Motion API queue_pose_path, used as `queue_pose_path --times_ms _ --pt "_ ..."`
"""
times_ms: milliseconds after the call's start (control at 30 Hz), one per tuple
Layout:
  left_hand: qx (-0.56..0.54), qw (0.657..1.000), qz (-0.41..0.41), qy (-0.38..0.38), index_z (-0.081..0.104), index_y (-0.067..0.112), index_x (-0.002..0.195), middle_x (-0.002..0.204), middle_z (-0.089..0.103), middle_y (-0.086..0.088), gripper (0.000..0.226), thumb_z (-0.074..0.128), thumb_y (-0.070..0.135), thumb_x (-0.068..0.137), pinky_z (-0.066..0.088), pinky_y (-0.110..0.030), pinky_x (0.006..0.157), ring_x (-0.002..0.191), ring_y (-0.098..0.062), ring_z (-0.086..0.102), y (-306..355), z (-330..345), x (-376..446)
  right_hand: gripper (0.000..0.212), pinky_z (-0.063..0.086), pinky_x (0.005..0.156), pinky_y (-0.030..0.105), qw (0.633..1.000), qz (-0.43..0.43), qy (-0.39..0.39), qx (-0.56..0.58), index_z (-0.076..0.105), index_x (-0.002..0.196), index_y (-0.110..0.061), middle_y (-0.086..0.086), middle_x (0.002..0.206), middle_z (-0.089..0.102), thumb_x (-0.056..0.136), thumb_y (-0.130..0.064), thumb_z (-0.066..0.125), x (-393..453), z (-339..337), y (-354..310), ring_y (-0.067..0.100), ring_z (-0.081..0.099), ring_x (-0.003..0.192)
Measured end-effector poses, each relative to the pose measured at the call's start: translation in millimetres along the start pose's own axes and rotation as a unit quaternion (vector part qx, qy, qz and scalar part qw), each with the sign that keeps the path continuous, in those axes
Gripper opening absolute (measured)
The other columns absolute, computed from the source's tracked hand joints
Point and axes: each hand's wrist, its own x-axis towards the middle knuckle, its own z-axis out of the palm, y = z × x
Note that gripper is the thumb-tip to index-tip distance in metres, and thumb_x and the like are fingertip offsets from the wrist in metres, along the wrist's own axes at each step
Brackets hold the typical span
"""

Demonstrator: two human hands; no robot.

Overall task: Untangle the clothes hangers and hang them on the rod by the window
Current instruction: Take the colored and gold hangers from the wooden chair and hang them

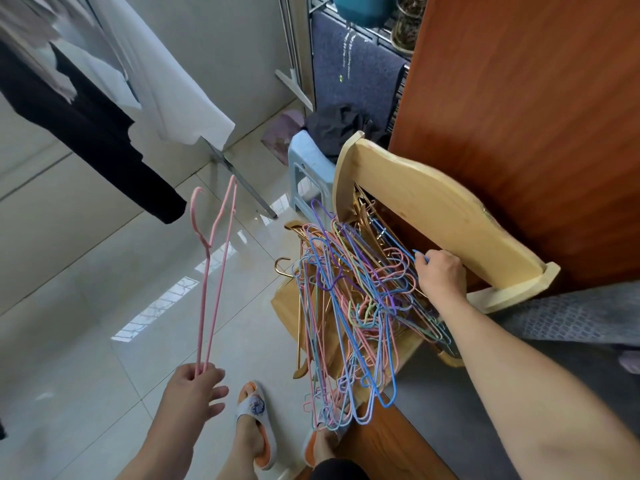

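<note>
A tangled pile of thin wire hangers [353,299] in blue, pink, purple, green and gold lies on the seat of a pale wooden chair [426,202] and spills over its front edge. My right hand [441,273] reaches into the far side of the pile and pinches a blue hanger's hook. My left hand [194,389] holds a pink hanger [213,268] by one end, out over the floor, its hook pointing up and away. The rod by the window is not in view.
Dark and white garments [104,109] hang at the upper left. A light blue plastic stool [308,168] stands behind the chair with dark cloth on it. An orange-brown wooden panel [536,116] rises on the right. My slippered feet [256,420] stand on glossy tiles.
</note>
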Motion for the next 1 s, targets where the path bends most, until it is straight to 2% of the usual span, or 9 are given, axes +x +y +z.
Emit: queue_pose_path --times_ms 100,267,400,533,700,833,1000 --pt "-0.002 1.000 -0.002 0.003 0.057 0.009 0.096 0.097 0.061 -0.015 0.004 0.061 0.007 0.097 0.052 -0.050 0.086 0.084 -0.033 0.063 2 -2 0 0.038 0.040 0.064 0.036 1.000 -0.018 0.014 0.000 0.057 0.072 -0.012 0.007 0.078 0.052 0.103 -0.035 0.051 1 -6 -8 0.030 0.050 0.071" --pt "-0.014 1.000 -0.018 0.008 0.056 0.010 0.099 0.102 0.063 -0.017 0.006 0.061 0.008 0.097 0.053 -0.051 0.086 0.088 -0.035 0.065 -1 -4 1 0.043 0.037 0.064 0.033 0.999 -0.010 -0.012 -0.036 0.051 0.067 -0.018 0.006 0.079 0.055 0.104 -0.039 0.046 -14 -4 -18 0.030 0.052 0.072" --pt "-0.015 1.000 -0.013 -0.007 0.057 0.009 0.101 0.100 0.062 -0.015 0.006 0.061 0.008 0.097 0.052 -0.045 0.077 0.085 -0.032 0.063 -4 -5 0 0.043 0.036 0.060 0.031 0.999 -0.010 -0.015 -0.039 0.065 0.078 -0.012 0.006 0.079 0.061 0.105 -0.039 0.044 -24 1 -18 0.027 0.052 0.069" --pt "-0.011 1.000 -0.011 -0.009 0.058 0.009 0.105 0.101 0.063 -0.014 0.010 0.062 0.010 0.096 0.053 -0.045 0.078 0.087 -0.031 0.065 -5 -8 2 0.044 0.036 0.064 0.033 0.999 0.010 -0.004 -0.037 0.066 0.085 -0.008 0.012 0.085 0.066 0.106 -0.039 0.042 -22 -1 -8 0.028 0.049 0.072" --pt "-0.007 1.000 -0.013 -0.008 0.058 0.009 0.104 0.102 0.063 -0.015 0.008 0.062 0.010 0.097 0.053 -0.045 0.078 0.088 -0.032 0.065 -7 -8 5 0.043 0.037 0.066 0.032 0.998 0.019 -0.027 -0.053 0.067 0.090 -0.008 0.014 0.091 0.068 0.106 -0.039 0.041 -13 -1 -8 0.029 0.051 0.075" --pt "-0.002 1.000 -0.016 -0.005 0.058 0.010 0.103 0.102 0.064 -0.015 0.008 0.062 0.010 0.096 0.053 -0.045 0.077 0.088 -0.032 0.065 -11 -9 9 0.043 0.039 0.068 0.034 0.996 0.025 -0.054 -0.064 0.066 0.089 -0.008 0.018 0.097 0.069 0.106 -0.039 0.043 -3 4 -11 0.037 0.063 0.089" --pt "0.001 1.000 -0.017 -0.003 0.058 0.009 0.104 0.100 0.064 -0.014 0.009 0.062 0.010 0.096 0.053 -0.044 0.077 0.088 -0.032 0.065 -17 -11 14 0.042 0.038 0.071 0.034 0.995 0.019 -0.058 -0.085 0.069 0.099 -0.006 0.019 0.103 0.070 0.107 -0.037 0.043 4 3 -13 0.038 0.065 0.097"
